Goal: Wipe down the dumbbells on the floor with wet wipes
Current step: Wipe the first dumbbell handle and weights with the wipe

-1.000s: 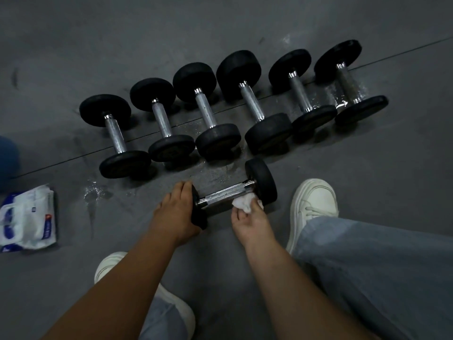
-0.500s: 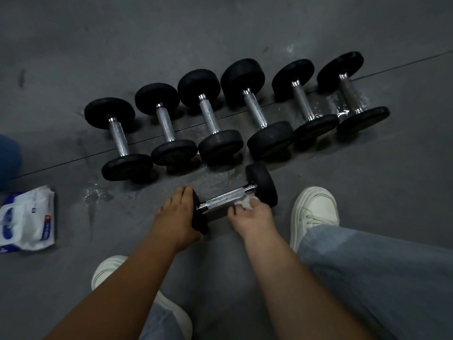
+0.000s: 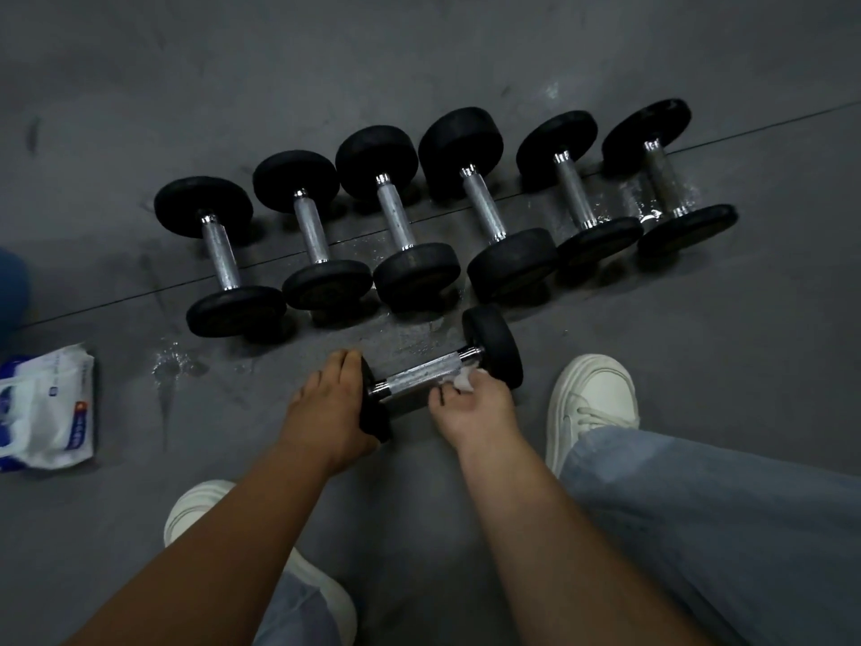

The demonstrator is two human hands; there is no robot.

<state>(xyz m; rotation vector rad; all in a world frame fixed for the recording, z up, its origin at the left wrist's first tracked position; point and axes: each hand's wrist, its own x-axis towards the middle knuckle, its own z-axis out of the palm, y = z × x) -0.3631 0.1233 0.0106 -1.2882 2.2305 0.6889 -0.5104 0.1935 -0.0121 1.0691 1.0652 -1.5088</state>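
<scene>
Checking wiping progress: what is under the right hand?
A crumpled white wet wipe, pressed against the handle of the near dumbbell. The right hand hides most of it.

Both forearms (image 3: 223, 552) are bare from the left hand (image 3: 328, 407) and right hand (image 3: 470, 410) back to the view's lower edge. Just right of the right hand sits a white lace-up sneaker (image 3: 591, 398) with a thick pale sole, and a matching white sneaker (image 3: 198, 505) shows below the left hand, partly hidden by the forearm. Loose light blue-grey denim trousers (image 3: 722, 529) cover both legs, their hem lying over the back of the sneaker beside the right hand.
</scene>
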